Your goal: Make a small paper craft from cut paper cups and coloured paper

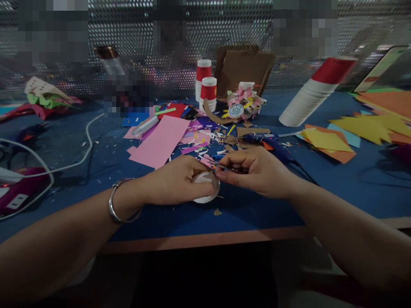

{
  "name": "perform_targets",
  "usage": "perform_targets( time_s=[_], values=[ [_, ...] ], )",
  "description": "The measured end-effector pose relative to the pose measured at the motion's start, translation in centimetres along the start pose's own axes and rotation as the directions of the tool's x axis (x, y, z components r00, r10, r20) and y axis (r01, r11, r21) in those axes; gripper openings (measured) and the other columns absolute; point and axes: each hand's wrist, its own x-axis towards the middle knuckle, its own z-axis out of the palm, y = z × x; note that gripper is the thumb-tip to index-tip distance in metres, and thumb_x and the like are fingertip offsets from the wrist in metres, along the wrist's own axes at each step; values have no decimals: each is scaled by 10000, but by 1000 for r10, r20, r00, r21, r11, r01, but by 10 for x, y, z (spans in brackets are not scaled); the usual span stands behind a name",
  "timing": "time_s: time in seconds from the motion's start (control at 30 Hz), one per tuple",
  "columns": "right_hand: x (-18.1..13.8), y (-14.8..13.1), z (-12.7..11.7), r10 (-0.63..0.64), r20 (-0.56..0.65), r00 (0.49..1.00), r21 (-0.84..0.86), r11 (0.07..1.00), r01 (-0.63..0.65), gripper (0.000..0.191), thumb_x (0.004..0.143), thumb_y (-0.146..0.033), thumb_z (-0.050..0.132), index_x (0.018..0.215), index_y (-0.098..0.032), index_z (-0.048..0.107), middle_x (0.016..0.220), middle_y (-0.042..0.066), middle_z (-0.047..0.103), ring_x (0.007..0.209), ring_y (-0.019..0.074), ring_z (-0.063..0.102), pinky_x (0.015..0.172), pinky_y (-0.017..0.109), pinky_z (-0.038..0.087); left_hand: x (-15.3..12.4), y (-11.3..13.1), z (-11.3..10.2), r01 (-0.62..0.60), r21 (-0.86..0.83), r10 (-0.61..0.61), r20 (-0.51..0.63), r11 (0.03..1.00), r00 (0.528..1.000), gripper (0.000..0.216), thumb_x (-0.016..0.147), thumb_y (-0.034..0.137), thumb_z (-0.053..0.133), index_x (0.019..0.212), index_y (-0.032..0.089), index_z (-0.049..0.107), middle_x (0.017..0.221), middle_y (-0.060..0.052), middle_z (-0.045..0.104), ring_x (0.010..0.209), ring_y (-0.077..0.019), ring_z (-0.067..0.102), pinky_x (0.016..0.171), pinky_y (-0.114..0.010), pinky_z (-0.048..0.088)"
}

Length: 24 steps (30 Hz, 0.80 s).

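Observation:
My left hand [176, 179], with a silver bangle at the wrist, is closed on a small white round piece [201, 197], its thumb lying across the face. Whether this is a flat paper disc or the base of a paper cup, I cannot tell. Close on its right, my right hand [247, 171] pinches a thin, dark metal tool [221, 165]. The tool's slim tip points left toward the white piece; its kind is unclear because the fingers cover most of it. A scrap of brown card [217, 211] lies on the blue table [257, 218] below the hands.
Pink paper [160, 141] and many cut scraps lie beyond my hands. A blue glue gun [272, 145] rests behind my right hand. Stacked paper cups [208, 92] and a decorated paper craft [244, 102] stand farther back; a leaning cup stack [316, 94] and coloured sheets [327, 141] are right.

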Motion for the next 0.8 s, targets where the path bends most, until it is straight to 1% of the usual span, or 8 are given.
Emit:
perform_targets(
  time_s=[0.13, 0.27, 0.33, 0.43, 0.53, 0.67, 0.73, 0.8],
  values=[
    [0, -2, -1, -26, 6, 1000, -35, 999, 26, 228, 939, -350, 693, 816, -159, 672, 717, -18, 596, 662, 99, 474, 596, 241, 359, 1, -3, -1, 5, -61, -3, 27, 998, 1000, 222, 823, 327, 662, 687, 155, 629, 609, 25, 561, 560, -94, 489, 504, -191, 385],
    [-1, -3, -3, -43, -10, 999, -61, 997, 42, 248, 960, -362, 664, 837, -148, 681, 709, -9, 588, 668, 107, 485, 613, 248, 386, 3, -7, -2, -21, -184, 37, 83, 983, 996, 235, 865, 351, 680, 750, 147, 661, 641, 14, 608, 578, -97, 525, 532, -196, 417],
    [-2, -3, -4, -65, -18, 998, -60, 996, 64, 246, 957, -368, 676, 846, -149, 681, 704, -15, 582, 662, 105, 481, 615, 250, 389, 4, -9, -3, -40, -233, 68, 111, 972, 991, 281, 889, 384, 693, 749, 143, 661, 632, 13, 596, 563, -89, 508, 520, -193, 401],
    [-2, -1, -5, -70, -16, 997, -58, 996, 69, 270, 967, -405, 679, 866, -154, 683, 742, 2, 616, 693, 118, 515, 636, 255, 411, 5, -10, -4, -75, -265, 111, 124, 961, 986, 320, 900, 418, 727, 758, 137, 668, 636, 12, 585, 564, -84, 491, 513, -190, 399],
    [-3, 0, -6, -63, -17, 998, -55, 997, 62, 307, 972, -449, 674, 869, -160, 683, 750, 11, 618, 693, 124, 518, 631, 257, 421, 4, -12, -5, -120, -220, 145, 105, 968, 984, 327, 906, 444, 740, 800, 137, 702, 693, -6, 624, 602, -92, 516, 528, -192, 422],
    [-2, -2, -6, -82, -43, 996, -56, 995, 79, 316, 966, -456, 684, 845, -164, 678, 727, 1, 598, 675, 118, 508, 618, 253, 404, 5, -16, -3, -155, -175, 164, 40, 972, 986, 322, 907, 459, 743, 817, 151, 711, 730, -9, 640, 644, -111, 545, 577, -213, 468],
    [-1, -4, -5, -83, -89, 993, -45, 996, 80, 352, 950, -489, 703, 811, -167, 666, 710, -8, 584, 654, 111, 490, 599, 255, 379, 5, -16, -2, -156, -199, 162, 12, 968, 987, 305, 913, 456, 738, 857, 157, 710, 735, 2, 641, 652, -109, 548, 586, -210, 469],
    [0, -5, -3, -86, -163, 983, -39, 996, 80, 384, 931, -526, 721, 796, -171, 666, 702, -16, 573, 632, 105, 465, 578, 262, 351, 6, -16, -1, -154, -215, 153, -20, 964, 988, 305, 925, 463, 724, 908, 159, 710, 738, 10, 643, 647, -104, 553, 578, -202, 463]
  ],
)
